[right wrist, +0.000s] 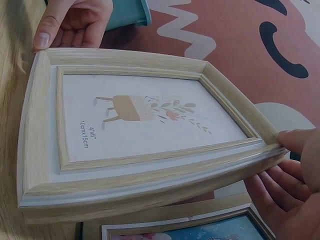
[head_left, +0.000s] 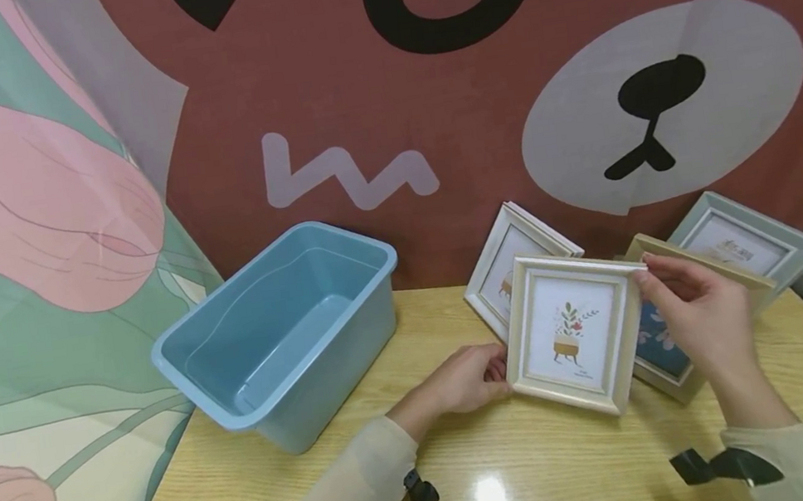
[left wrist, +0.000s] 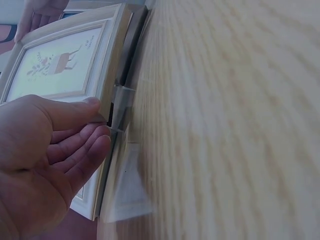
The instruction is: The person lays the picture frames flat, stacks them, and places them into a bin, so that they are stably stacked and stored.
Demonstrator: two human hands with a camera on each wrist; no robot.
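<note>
Both hands hold a cream-and-white picture frame [head_left: 573, 330] whose insert shows a potted plant drawing. My left hand [head_left: 466, 378] pinches its lower left corner, the thumb on the front face in the left wrist view. At the upper right corner, my right hand [head_left: 710, 313] grips it between thumb and fingers. The picture frame is tilted, face up toward the head camera. Behind it on the left leans a white picture frame [head_left: 484, 282], partly covered. A tan picture frame with a blue floral print [head_left: 659, 340] stands behind it on the right, partly hidden by the right hand.
A blue plastic bin [head_left: 374, 333] stands on the wooden table [head_left: 474, 475] to the left. A grey-green picture frame [head_left: 785, 249] leans at the back right. Behind the table hangs a printed cloth [head_left: 321, 85] with a bear's face.
</note>
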